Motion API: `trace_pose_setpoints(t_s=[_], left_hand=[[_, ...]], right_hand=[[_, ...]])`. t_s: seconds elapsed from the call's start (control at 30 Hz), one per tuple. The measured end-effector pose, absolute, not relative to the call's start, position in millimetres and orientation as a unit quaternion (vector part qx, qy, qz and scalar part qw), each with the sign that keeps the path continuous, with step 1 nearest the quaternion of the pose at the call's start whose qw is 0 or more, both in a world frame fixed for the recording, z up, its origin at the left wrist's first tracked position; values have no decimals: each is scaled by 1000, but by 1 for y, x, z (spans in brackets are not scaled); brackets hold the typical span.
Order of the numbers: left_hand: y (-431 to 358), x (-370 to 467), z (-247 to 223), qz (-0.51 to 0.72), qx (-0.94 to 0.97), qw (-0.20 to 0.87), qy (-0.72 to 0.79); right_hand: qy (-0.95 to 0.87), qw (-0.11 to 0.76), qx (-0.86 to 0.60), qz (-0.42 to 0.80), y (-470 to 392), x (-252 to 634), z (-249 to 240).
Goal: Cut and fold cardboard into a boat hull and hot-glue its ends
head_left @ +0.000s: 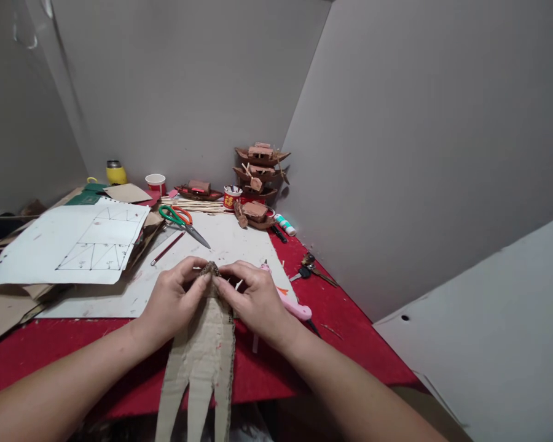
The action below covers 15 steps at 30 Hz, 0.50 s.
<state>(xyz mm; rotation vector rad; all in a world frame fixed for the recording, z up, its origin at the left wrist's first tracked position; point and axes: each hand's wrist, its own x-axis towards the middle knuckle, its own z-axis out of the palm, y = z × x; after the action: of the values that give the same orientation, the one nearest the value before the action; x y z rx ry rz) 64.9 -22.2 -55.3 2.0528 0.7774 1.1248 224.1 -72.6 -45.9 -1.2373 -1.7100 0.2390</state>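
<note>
A piece of corrugated cardboard (207, 344), cut into three long tapering strips at its near end, hangs over the table's front edge. Its narrow far end is curled up between my two hands. My left hand (179, 294) pinches that end from the left, thumb on top. From the right, my right hand (251, 298) grips the same end, its thumb close to the other. A pink glue gun (297, 307) lies just beyond my right wrist, partly covered by that hand.
Green-handled scissors (184, 226) and a pencil (167, 248) lie on a white board (230, 236). Paper with drawn lines (74, 236) covers cardboard at left. Model boats (260, 169) are stacked at the back, near a red cup (233, 197). Keys (304, 271) rest on the red cloth (350, 331).
</note>
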Motion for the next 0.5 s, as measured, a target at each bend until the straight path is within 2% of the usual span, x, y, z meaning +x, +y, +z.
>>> trace_pose_setpoints(t_s=[0.33, 0.5], left_hand=[[-27, 65, -53, 418, 792, 332, 295], [-27, 66, -52, 415, 779, 370, 290]], right_hand=[[-695, 513, -494, 97, -71, 226, -46], [-697, 519, -478, 125, -69, 225, -47]])
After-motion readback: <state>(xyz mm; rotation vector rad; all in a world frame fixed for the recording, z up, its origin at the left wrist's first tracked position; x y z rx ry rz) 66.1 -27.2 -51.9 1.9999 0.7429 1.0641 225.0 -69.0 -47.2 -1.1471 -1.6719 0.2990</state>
